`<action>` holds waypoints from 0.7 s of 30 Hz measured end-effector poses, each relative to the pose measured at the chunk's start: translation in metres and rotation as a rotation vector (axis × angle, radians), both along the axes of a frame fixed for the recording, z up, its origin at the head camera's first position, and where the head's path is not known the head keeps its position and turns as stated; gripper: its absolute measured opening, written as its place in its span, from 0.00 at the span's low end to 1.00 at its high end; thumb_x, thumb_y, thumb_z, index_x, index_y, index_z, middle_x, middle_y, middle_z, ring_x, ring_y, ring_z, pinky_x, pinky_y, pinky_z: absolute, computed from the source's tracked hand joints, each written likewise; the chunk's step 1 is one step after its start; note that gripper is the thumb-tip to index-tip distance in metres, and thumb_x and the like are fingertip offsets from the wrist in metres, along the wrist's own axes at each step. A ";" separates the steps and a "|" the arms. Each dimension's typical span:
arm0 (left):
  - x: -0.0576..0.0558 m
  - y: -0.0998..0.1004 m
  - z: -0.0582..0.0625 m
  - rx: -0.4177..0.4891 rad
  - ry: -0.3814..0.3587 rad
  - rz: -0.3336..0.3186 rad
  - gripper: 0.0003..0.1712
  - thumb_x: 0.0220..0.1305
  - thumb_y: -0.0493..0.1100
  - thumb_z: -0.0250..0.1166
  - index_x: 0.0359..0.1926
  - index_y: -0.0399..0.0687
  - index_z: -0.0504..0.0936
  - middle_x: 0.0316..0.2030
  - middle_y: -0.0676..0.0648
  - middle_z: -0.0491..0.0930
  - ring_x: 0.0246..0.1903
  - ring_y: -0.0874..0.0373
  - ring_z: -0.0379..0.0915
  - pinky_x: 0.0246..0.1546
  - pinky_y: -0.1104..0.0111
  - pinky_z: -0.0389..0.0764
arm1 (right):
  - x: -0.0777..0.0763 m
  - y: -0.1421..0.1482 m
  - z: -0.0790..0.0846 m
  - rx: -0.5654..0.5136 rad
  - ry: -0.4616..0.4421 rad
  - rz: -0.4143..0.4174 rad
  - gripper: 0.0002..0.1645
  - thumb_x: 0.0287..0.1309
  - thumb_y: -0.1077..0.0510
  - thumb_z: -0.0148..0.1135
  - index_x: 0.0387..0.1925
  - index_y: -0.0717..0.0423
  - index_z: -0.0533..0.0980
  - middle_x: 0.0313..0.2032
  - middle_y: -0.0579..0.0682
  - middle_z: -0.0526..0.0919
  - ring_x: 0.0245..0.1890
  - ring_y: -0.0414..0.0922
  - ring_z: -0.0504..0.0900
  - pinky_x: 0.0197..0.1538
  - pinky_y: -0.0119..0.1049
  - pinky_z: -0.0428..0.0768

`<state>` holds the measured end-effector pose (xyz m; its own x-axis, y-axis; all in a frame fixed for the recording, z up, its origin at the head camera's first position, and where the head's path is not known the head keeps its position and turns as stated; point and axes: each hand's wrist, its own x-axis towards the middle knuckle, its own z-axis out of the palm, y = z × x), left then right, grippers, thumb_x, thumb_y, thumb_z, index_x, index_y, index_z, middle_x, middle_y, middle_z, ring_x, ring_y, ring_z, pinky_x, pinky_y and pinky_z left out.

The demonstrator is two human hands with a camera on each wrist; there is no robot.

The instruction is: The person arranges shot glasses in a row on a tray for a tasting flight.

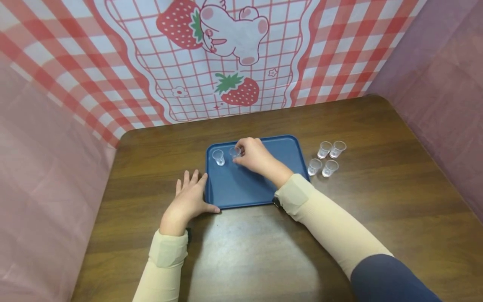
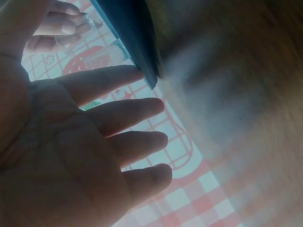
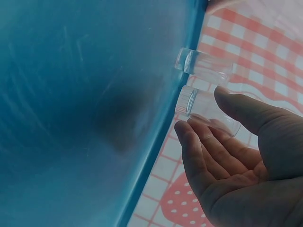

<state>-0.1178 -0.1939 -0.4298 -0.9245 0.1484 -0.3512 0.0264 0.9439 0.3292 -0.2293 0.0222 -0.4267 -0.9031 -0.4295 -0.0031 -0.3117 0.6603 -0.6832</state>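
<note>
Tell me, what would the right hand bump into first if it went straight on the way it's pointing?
Most likely the other clear cup on the blue tray, just past the held cup in the right hand, though depth makes the exact line uncertain.

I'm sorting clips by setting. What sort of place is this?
Probably a small staged tabletop set, though the wider room isn't visible: a wooden table closed in by a strawberry-print backdrop behind and pink hangings at both sides.

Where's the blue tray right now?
In the head view, the blue tray lies on the brown table, between the left hand and four clear cups to its right.
</note>
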 end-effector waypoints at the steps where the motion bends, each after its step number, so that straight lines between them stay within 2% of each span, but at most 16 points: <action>1: 0.000 0.000 0.000 0.001 -0.001 0.002 0.72 0.42 0.63 0.84 0.78 0.36 0.55 0.77 0.28 0.44 0.75 0.30 0.26 0.71 0.38 0.33 | -0.001 -0.001 -0.001 0.003 0.000 0.000 0.16 0.57 0.59 0.76 0.44 0.63 0.82 0.36 0.51 0.83 0.38 0.46 0.81 0.42 0.40 0.80; 15: -0.001 0.001 0.001 0.007 -0.013 0.003 0.71 0.44 0.62 0.83 0.79 0.37 0.54 0.77 0.29 0.43 0.75 0.31 0.25 0.71 0.39 0.32 | -0.007 -0.008 -0.005 0.033 -0.034 -0.029 0.17 0.57 0.58 0.77 0.44 0.63 0.82 0.37 0.52 0.83 0.39 0.47 0.80 0.43 0.41 0.80; 21: -0.001 0.000 0.001 -0.003 -0.014 0.003 0.71 0.44 0.62 0.83 0.79 0.36 0.54 0.77 0.28 0.43 0.75 0.30 0.25 0.71 0.39 0.32 | -0.009 -0.009 -0.007 0.035 -0.047 -0.016 0.18 0.56 0.59 0.77 0.44 0.64 0.82 0.38 0.53 0.84 0.39 0.47 0.81 0.45 0.41 0.80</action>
